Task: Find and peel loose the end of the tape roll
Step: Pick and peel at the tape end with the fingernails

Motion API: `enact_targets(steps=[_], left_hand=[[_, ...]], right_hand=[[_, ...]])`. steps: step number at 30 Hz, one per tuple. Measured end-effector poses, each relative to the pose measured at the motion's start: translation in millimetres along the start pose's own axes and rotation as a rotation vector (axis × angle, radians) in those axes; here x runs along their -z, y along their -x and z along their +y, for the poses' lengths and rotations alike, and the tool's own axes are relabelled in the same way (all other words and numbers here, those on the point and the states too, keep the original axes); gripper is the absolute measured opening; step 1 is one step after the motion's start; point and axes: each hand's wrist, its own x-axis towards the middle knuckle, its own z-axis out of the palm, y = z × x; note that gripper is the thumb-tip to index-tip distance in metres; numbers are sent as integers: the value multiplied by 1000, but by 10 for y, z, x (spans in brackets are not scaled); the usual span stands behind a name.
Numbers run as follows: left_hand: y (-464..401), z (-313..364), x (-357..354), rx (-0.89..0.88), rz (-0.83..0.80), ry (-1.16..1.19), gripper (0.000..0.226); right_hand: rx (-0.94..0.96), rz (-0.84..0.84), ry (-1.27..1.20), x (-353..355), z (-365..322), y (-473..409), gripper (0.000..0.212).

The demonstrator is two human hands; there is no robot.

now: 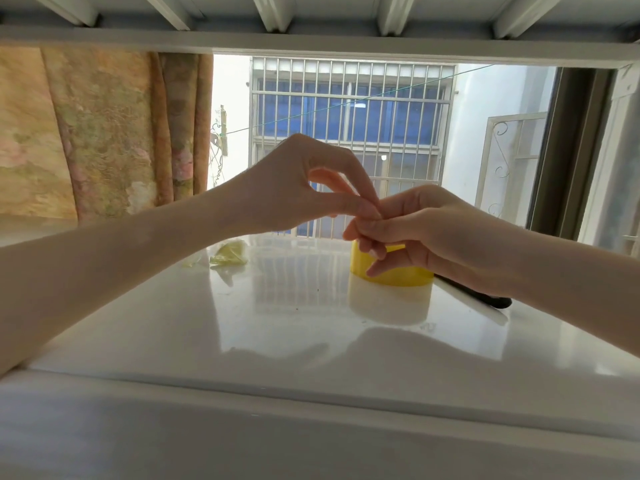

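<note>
- Watching the yellow plastic tape roll: it is standing on the glossy white table, just below both hands.
- I am seeing the left hand pinching at the right hand, whose curled fingers are overlapping the roll; contact unclear.

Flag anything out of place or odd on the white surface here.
A crumpled scrap of pale yellow film lies loose behind the left hand, apart from the yellow tape roll. Nothing looks spilled or damaged.
</note>
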Motion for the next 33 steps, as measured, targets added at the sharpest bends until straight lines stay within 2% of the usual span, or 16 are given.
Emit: enact_targets(steps=[4, 8, 14, 20, 24, 29, 33], left_hand=[[-8, 6, 1, -61, 19, -56, 19], [7, 6, -3, -113, 38, -155, 16], [-2, -18, 0, -318, -4, -353, 20], [-17, -36, 25, -347, -31, -404, 20], [-10, -5, 70, -407, -1, -536, 22], [-8, 12, 141, -446, 33, -720, 16], [24, 11, 168, -405, 2, -720, 14]], right_hand=[[-5, -40, -21, 29, -22, 3, 14], [-14, -72, -18, 64, -6, -10, 21], [-76, -123, -127, 126, 25, -47, 35], [-64, -189, -100, 154, 52, -47, 41], [-13, -105, -36, 104, 26, -54, 28], [104, 116, 199, -11, -45, -53, 19], [229, 206, 330, -85, -105, -75, 17]])
